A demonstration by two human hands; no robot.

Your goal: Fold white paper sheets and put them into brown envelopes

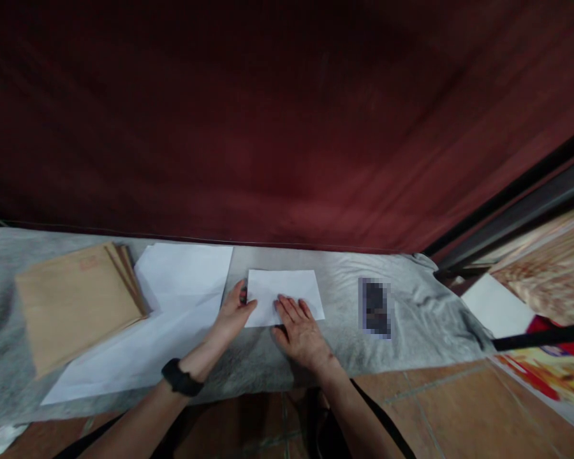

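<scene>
A white sheet of paper [287,284], apparently folded, lies on the grey cloth in front of me. At its left edge my left hand [233,309] pinches the paper, thumb on top and the other fingers curled at the side. My right hand [300,328] rests flat on the sheet's lower right part, fingers stretched out and pressing on it. Left of my left hand are larger white sheets [186,274], spread and overlapping. Partly on top of them sits a stack of brown envelopes [76,299].
The grey cloth [339,268] covers a long narrow surface. A dark pixelated object [375,308] lies on it to the right. Behind rises a dark red sheet or curtain [268,159]. At far right are a dark frame bar [516,210] and a colourful printed package [555,379] above tiled floor [449,408].
</scene>
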